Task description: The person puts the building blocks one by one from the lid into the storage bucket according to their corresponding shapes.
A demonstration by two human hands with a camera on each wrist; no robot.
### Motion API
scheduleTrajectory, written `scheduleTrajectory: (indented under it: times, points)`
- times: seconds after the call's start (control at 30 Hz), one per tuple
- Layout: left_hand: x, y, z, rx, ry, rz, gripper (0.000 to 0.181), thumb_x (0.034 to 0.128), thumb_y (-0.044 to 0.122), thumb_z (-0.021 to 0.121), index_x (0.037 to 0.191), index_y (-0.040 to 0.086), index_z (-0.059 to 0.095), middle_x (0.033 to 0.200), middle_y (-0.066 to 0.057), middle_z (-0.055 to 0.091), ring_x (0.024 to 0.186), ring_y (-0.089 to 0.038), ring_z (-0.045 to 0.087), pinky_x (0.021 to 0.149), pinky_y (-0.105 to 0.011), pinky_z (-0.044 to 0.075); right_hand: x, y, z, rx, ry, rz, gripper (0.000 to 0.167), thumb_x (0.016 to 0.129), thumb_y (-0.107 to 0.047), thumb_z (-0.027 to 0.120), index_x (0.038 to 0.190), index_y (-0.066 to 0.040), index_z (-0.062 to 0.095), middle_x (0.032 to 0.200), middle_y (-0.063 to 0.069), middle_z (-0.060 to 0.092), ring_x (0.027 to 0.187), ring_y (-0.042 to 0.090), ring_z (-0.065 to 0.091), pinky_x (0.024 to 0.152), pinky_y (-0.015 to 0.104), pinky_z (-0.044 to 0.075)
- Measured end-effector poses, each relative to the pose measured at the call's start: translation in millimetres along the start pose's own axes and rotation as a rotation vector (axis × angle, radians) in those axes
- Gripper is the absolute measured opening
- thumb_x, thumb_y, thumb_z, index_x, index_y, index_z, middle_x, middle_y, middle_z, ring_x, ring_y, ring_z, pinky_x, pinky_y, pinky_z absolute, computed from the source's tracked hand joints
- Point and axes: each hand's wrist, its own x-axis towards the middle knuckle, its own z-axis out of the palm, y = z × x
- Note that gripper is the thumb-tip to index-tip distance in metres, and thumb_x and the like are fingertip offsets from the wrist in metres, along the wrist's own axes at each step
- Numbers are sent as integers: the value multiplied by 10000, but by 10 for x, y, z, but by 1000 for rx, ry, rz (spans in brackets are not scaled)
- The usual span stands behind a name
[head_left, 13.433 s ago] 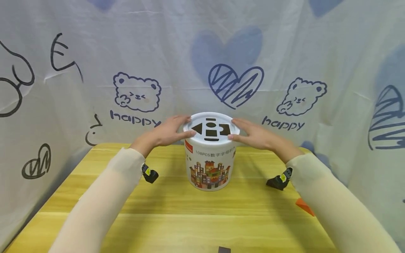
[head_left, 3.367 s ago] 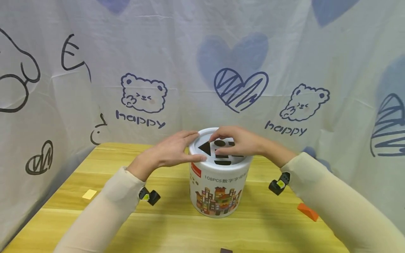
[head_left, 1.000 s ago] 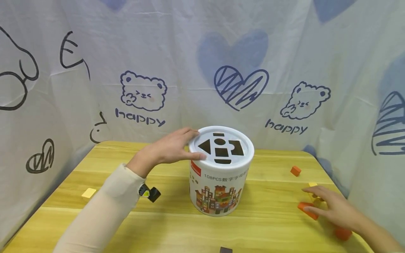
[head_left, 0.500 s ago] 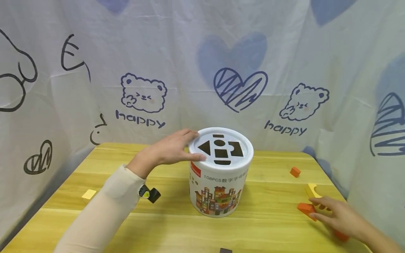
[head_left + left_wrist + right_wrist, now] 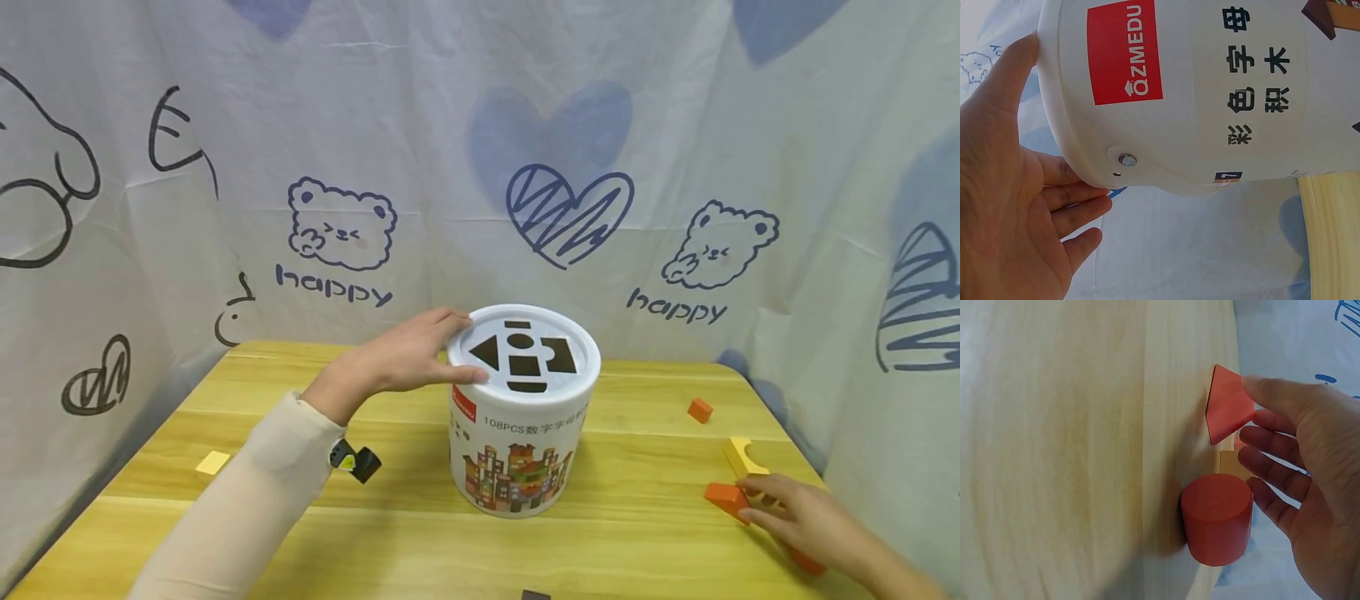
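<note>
A white toy-block bucket stands upright on the wooden table, its lid pierced by several shaped holes. My left hand rests against the left side of the lid, thumb on the near rim and fingers toward the far side. In the left wrist view those fingers look loose. At the table's right side, the thumb and index finger of my right hand pinch one end of an orange-red triangular block, low at the table. A red cylinder block stands by the other fingers, partly hidden in the head view.
Beyond the right hand lie a yellow arch block and a small orange block. A yellow block is on the left, and a dark block at the bottom edge. A printed white curtain hangs behind the table.
My right hand left the bucket lid for the blocks on the right, then closed its thumb and index finger on the triangular block. The left hand stays at the rim.
</note>
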Motion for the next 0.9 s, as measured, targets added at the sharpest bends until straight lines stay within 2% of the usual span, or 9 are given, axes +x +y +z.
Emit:
scheduleTrajectory:
  times: [0.23,0.43,0.63,0.9]
  points:
    - [0,-3,5,-4,2,-7,1073,747,816,563,1515,97,353,1534,-89,350,1390,-274,333,1131,-512,292,62,-28,-5,-20,-30,28,316,858,-272,759,1091,-65,710,879,-133,667,759,-3,601,653,278,556]
    - [4,-5,10,-5,1,-15,1082,738,829,555,1518,108,351,1533,-78,354,1386,-266,339,1129,-507,299,99,-49,-19,-42,-81,60,388,857,-297,751,1132,-27,704,879,-116,679,774,69,633,665,316,550]
    - [4,-3,9,-3,1,-14,1077,739,827,558,1519,111,352,1530,-74,358,1384,-262,340,1128,-506,300,103,-70,6,-71,-82,72,408,849,-338,753,1129,-45,709,907,-69,703,805,162,656,691,389,552]
    - [0,-2,6,-2,0,-16,1069,748,816,562,1520,109,349,1534,-78,353,1388,-266,336,1130,-506,297,135,-142,41,-48,-91,88,352,846,-339,759,1093,-108,664,926,-61,699,823,172,675,712,394,560]
